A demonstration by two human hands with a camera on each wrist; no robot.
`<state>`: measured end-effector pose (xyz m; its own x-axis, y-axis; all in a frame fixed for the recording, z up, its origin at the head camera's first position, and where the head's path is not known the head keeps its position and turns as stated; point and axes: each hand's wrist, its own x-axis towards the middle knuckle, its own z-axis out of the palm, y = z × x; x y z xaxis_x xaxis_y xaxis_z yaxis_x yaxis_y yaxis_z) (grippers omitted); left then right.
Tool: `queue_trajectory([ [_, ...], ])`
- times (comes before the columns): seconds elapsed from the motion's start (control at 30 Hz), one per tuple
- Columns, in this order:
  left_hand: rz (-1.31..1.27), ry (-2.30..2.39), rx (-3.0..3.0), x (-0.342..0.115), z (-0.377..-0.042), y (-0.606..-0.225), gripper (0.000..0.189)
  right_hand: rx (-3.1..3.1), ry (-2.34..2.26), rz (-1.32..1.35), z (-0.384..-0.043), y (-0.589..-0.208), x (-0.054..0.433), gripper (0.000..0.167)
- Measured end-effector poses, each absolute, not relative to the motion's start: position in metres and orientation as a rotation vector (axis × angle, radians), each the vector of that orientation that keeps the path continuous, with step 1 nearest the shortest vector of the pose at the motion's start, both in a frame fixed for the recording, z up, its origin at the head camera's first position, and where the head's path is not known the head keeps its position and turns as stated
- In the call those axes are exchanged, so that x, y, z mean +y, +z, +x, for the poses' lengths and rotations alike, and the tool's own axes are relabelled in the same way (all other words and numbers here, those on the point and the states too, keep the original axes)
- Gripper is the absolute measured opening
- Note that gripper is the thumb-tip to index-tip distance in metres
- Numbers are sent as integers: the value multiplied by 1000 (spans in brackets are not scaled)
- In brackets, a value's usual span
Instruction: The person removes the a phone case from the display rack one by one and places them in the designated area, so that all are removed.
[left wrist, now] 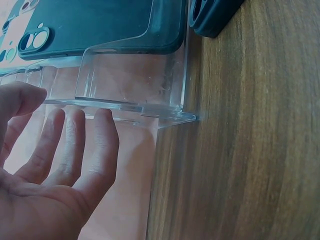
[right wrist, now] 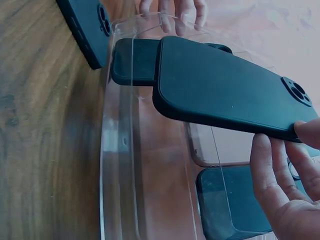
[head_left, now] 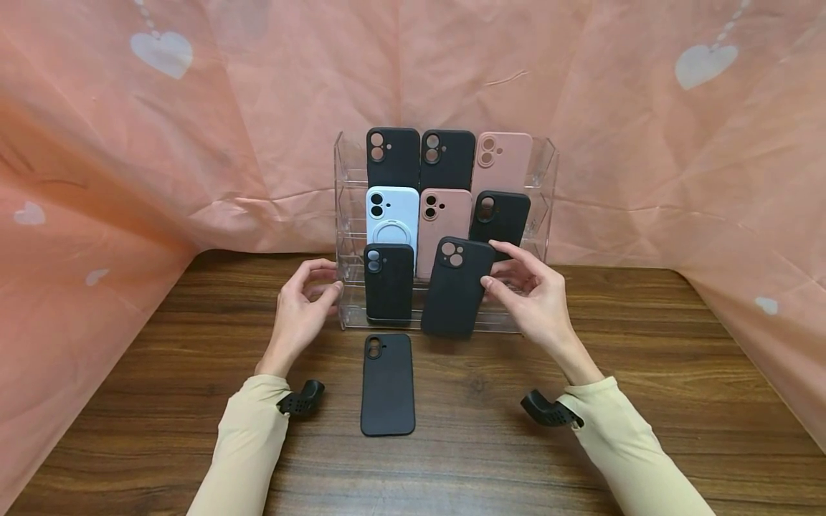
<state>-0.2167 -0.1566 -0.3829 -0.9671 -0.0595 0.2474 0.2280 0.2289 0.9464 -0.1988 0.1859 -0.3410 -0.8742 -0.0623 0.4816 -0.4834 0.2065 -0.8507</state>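
In the head view my right hand [head_left: 532,294] pinches a black phone case [head_left: 457,287] by its right edge, thumb in front and fingers behind. The case leans in front of the bottom tier of a clear tiered display stand [head_left: 516,319]. From the right wrist view, its lower end hangs over the stand's front lip. My left hand [head_left: 303,304] is at the stand's left side, with relaxed fingertips right at the clear side panel in the left wrist view. Another black phone case [head_left: 389,283] stands in the bottom tier, left of the held one.
Upper tiers hold more black cases [head_left: 395,161], pink cases [head_left: 503,159] and a white case with a ring [head_left: 392,215]. A black phone case [head_left: 388,387] lies on the wooden table [head_left: 477,444] before the stand. Pink cloth [head_left: 290,107] hangs behind and at both sides.
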Motion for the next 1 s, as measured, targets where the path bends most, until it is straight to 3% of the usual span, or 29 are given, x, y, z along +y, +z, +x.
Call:
queue_trajectory([
  [1.0,-160,-1811,-2263,-156,-217,-383,33,-2359,1835,646,-169,-373,196,55],
])
